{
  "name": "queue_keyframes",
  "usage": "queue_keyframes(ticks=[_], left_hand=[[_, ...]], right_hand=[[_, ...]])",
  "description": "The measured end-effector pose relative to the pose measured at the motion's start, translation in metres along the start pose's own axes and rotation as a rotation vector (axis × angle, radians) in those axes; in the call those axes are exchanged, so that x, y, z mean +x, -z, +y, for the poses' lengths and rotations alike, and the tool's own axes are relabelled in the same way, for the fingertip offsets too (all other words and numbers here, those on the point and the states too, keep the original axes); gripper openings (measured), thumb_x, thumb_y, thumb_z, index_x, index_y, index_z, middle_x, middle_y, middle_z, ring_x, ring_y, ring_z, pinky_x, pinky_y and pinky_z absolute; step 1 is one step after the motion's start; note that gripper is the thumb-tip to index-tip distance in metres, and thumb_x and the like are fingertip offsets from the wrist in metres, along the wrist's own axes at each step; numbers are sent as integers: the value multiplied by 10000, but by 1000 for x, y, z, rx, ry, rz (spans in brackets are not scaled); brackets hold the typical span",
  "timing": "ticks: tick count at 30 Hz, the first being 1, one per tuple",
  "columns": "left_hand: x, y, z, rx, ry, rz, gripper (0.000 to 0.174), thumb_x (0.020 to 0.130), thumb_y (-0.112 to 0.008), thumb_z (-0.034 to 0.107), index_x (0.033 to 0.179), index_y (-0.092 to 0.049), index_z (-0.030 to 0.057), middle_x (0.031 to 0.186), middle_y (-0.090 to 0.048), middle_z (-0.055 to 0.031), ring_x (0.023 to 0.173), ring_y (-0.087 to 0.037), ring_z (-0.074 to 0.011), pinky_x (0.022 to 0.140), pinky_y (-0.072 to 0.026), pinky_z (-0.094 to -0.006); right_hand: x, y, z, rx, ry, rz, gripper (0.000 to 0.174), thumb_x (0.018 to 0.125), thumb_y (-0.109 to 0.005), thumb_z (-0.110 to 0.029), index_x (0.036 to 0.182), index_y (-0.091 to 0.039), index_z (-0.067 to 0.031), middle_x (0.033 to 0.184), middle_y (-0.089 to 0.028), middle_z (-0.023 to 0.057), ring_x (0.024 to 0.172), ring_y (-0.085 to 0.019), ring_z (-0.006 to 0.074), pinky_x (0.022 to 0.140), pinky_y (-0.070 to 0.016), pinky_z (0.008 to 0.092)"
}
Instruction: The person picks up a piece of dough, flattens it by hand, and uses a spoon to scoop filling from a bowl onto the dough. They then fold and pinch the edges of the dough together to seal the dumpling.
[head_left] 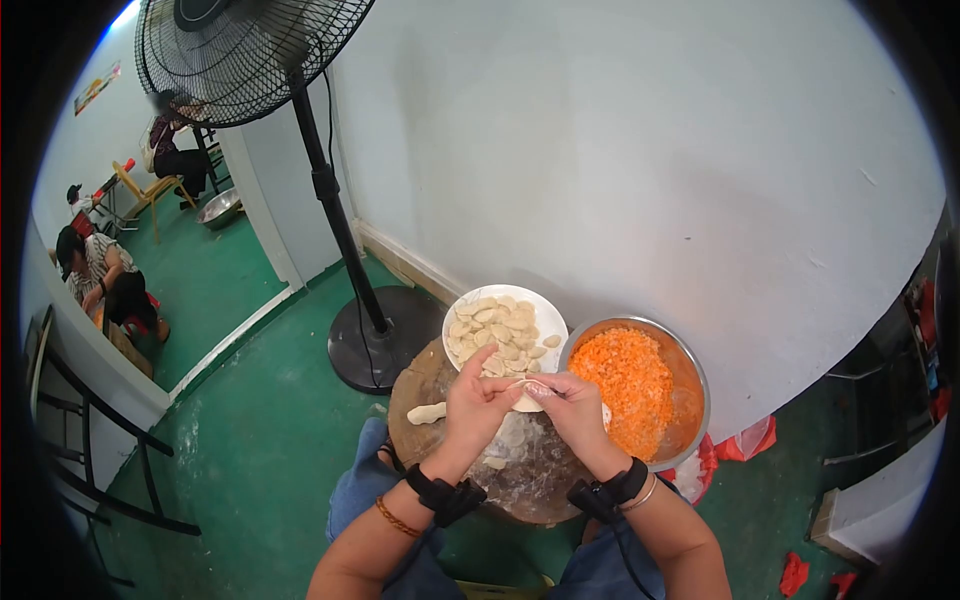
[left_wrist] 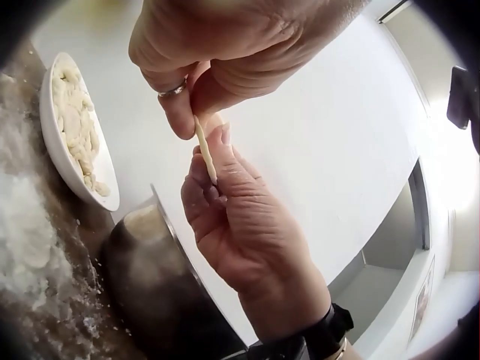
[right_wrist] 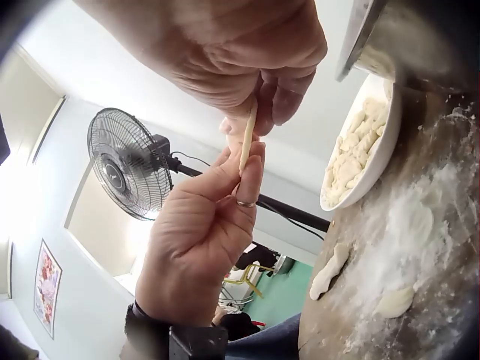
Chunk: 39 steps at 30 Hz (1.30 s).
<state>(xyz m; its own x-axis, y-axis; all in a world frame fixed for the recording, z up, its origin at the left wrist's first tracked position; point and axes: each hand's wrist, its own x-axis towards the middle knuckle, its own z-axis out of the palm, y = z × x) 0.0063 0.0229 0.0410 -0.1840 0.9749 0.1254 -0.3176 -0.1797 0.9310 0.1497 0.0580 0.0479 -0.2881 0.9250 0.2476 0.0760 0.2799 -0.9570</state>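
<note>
Above a floury round wooden block [head_left: 545, 490], both hands pinch a thin round dough wrapper [head_left: 525, 404]. My left hand [head_left: 473, 408], with a ring on one finger, grips one edge between thumb and fingers. The right hand [head_left: 577, 408] pinches the opposite edge. Seen edge-on in the left wrist view, the wrapper [left_wrist: 204, 150] is a narrow pale strip between the fingertips. Just beyond the hands sits a white plate [head_left: 549, 312] heaped with pale dough pieces [head_left: 497, 325]. A short dough roll [head_left: 427, 413] and a small flattened dough piece [right_wrist: 395, 302] lie on the block.
A metal bowl [head_left: 693, 385] of shredded orange filling [head_left: 625, 385] stands right of the plate. Behind the block rises a standing fan [head_left: 340, 215] beside the wall. Red plastic bags [head_left: 748, 440] lie by the bowl. A black metal chair [head_left: 100, 430] is at left, people beyond the doorway.
</note>
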Motion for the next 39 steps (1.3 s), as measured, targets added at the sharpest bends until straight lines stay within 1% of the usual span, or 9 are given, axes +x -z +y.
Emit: queue_keyframes(ticks=[9, 12, 15, 18, 21, 27, 30, 33, 39], left_hand=[[-4, -1, -2, 124, -70, -1, 603, 819, -533, -71, 1359, -269, -25, 960, -643, -137, 824, -565, -67, 742, -445, -191], [-1, 0, -5, 115, -92, 7, 594, 826, -530, -64, 1356, -263, -34, 974, -637, -140, 836, -572, -78, 749, -450, -194], [0, 1, -4, 0, -26, -4, 599, 828, -532, -72, 1359, -258, -16, 1023, -617, -136, 878, -584, -102, 776, -457, -206], [1, 1, -3, -18, -21, -38, 582, 832, -542, -59, 1347, -275, -20, 982, -624, -126, 864, -588, -108, 765, -462, -211], [1, 2, -12, 20, -45, -34, 584, 828, -548, -46, 1341, -268, -44, 907, -626, -110, 807, -580, -94, 721, -458, -200], [1, -2, -9, 71, -119, -2, 501, 820, -549, -53, 1276, -345, -13, 810, -602, -72, 734, -549, -78, 667, -437, -194], [1, -2, -6, 100, -115, 17, 458, 823, -544, -47, 1245, -374, 4, 781, -587, -56, 710, -533, -70, 652, -429, -195], [1, -2, -8, 122, -136, 33, 455, 825, -544, -40, 1245, -375, 8, 775, -581, -47, 701, -524, -65, 647, -426, -195], [1, -2, -11, 84, -158, 4, 434, 861, -524, 7, 1264, -362, 18, 790, -571, -36, 726, -511, -57, 652, -416, -185]], right_hand=[[-1, 2, 3, -17, -3, 27, 176, 784, -661, -78, 946, -671, -8, 808, -633, 80, 738, -573, 117, 666, -455, 229], [-1, 3, 4, -31, -7, 19, 174, 792, -656, -85, 944, -668, -3, 804, -633, 87, 745, -576, 118, 668, -455, 232], [1, 3, 7, 60, -21, 11, 169, 803, -650, -93, 939, -666, 7, 818, -641, 56, 733, -568, 92, 655, -452, 220], [-1, 2, 3, 234, -145, -46, 173, 814, -645, -106, 935, -664, 16, 825, -644, 18, 722, -546, 58, 635, -444, 202], [-2, 0, 12, 207, -159, -48, 170, 824, -636, -107, 928, -662, 26, 816, -640, -8, 709, -524, 33, 620, -436, 185], [-3, -5, 14, 124, -129, -22, 154, 829, -624, -90, 918, -659, 30, 774, -640, -1, 691, -521, 30, 607, -435, 185], [-5, -5, 9, 89, -120, -46, 163, 842, -611, -96, 939, -647, 30, 801, -634, 8, 710, -533, 39, 634, -441, 190], [-6, -7, 7, 109, -90, -7, 144, 832, -619, -83, 907, -657, 33, 771, -638, 4, 688, -522, 32, 611, -439, 186], [-4, -6, 8, 230, -137, -22, 169, 832, -620, -72, 960, -626, 38, 806, -641, 26, 705, -543, 40, 618, -448, 186]])
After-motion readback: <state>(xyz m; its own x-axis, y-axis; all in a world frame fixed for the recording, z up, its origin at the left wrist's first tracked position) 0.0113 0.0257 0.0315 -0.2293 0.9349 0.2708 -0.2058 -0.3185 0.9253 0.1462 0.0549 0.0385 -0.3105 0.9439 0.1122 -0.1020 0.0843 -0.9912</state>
